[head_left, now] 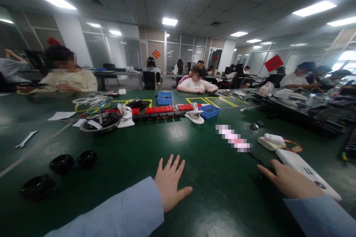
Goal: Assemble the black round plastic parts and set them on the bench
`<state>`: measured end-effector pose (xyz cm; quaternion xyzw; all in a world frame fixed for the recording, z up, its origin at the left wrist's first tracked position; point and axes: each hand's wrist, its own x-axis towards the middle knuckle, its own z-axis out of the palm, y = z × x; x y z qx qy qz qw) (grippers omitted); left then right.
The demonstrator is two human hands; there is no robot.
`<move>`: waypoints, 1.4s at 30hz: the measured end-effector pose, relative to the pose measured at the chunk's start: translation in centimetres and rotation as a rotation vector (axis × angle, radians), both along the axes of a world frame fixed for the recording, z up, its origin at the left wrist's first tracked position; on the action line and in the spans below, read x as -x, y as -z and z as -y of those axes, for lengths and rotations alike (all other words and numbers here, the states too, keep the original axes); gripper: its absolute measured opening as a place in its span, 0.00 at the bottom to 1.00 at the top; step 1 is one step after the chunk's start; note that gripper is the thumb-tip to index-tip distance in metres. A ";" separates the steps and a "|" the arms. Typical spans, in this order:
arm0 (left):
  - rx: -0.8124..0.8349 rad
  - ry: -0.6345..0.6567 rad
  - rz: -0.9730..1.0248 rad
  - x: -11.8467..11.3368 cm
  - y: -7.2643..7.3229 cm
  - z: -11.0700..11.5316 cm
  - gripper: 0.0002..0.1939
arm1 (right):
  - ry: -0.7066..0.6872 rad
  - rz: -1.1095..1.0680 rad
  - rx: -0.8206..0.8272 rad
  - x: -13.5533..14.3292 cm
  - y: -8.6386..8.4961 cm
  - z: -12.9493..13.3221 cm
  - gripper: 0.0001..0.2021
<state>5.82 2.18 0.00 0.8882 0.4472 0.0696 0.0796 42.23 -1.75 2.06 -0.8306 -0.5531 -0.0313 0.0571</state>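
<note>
Along the left edge of the green table [211, 177] I see a white wrench [26, 139] lying flat, and nearer the near-left corner three black round parts [62, 163] set close together on the surface. Further in, toward the middle of the table, a dark round bowl [100, 122] holds some small pieces, with a white clamp-like tool [125, 116] just beside it and a row of red power strips [159, 109] running rightward to a blue basket [209, 111]. My left hand [168, 185] lies palm down on the table near the near edge, fingers spread wide and flat; it grips nothing and only touches the bare green surface. To the right, my right hand [289, 182] rests on the table by the near-right edge, fingers loosely extended and open, closed around nothing; its back lies just beside, perhaps touching, a long white flat device [307, 172], and I cannot tell whether there is real contact. Just beyond that device sits a small white unit [271, 141] with an orange cable [294, 146] looped at its side. Other people sit along the far edge and at the right side, their hands well apart from mine.
</note>
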 end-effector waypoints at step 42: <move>-0.094 -0.206 0.132 4.6 0.4 -0.2 0.35 | -0.979 -0.040 0.003 27.4 -1.2 -4.8 0.15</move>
